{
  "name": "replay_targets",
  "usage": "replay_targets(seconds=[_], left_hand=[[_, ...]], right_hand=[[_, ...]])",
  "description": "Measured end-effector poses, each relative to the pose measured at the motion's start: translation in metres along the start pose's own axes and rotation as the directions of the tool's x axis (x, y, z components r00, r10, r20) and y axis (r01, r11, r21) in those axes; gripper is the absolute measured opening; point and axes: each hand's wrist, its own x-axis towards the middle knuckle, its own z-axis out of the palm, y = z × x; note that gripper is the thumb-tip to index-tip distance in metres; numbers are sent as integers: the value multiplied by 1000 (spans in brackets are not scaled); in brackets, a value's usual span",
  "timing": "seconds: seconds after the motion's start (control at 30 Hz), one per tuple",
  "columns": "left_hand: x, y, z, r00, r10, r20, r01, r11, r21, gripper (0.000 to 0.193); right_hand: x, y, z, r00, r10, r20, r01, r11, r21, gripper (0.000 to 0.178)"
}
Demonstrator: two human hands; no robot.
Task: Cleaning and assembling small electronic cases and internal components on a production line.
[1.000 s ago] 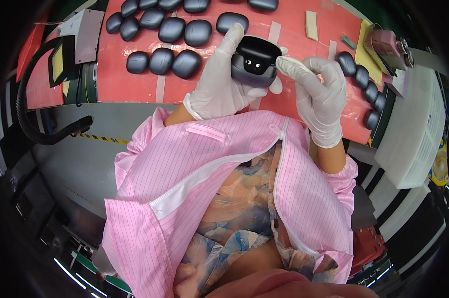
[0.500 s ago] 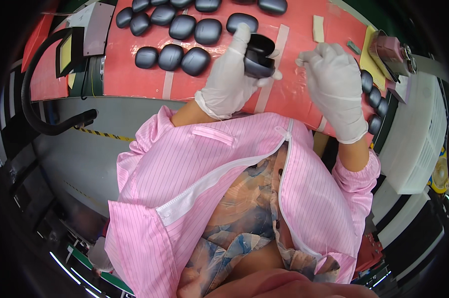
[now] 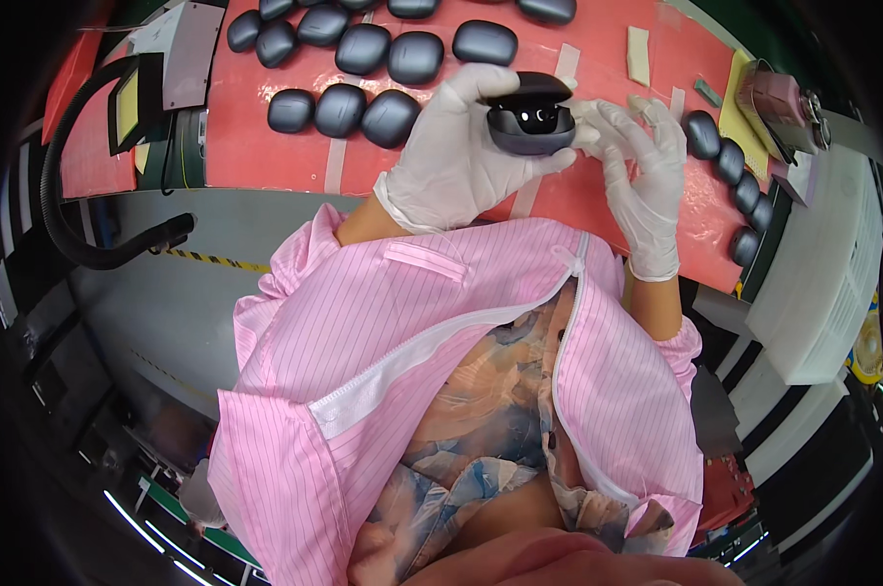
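Observation:
My left hand, in a white glove, is closed around a dark grey earbud charging case. The case's lid is raised, and shiny spots show in its black interior. Beside the case's right edge is my right hand, also gloved. Its fingers are apart and bent, with the tips close to the case; whether they touch it I cannot tell. Nothing shows in that hand. To the left of my left hand lie several closed cases of the same kind on the red work mat.
More closed cases line the mat's right side. Beyond them are a yellow pad and a pinkish container. A pale strip lies at the back. A black flexible hose curves at the left, beside a white box.
My right hand has moved left to the case, and its fingers have spread from a closed pose. The case has turned in my left hand so that its opening faces me.

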Motion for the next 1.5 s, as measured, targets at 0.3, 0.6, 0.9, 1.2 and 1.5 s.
replay_targets(seconds=[0.3, 0.6, 0.9, 1.2, 1.5], left_hand=[[5, -13, -9, 973, -92, 211, 84, 995, 47, 54], [6, -13, -11, 977, -105, 185, 70, 981, 183, 53], [14, -21, -12, 955, -191, 229, 199, 980, -15, 54], [19, -19, -8, 968, -195, 157, 164, 969, 187, 64], [13, -32, -3, 808, 346, 476, -516, 27, 856, 67]], right_hand=[[19, -19, -17, 985, -119, 121, 3, 724, 690, 62], [12, -27, -17, 996, -3, 86, -62, 666, 744, 64], [4, -22, -17, 965, 88, 247, -259, 452, 853, 67], [3, -20, -17, 949, 119, 290, -314, 374, 873, 65], [-23, 0, -17, 946, 317, 63, -251, 601, 759, 65]])
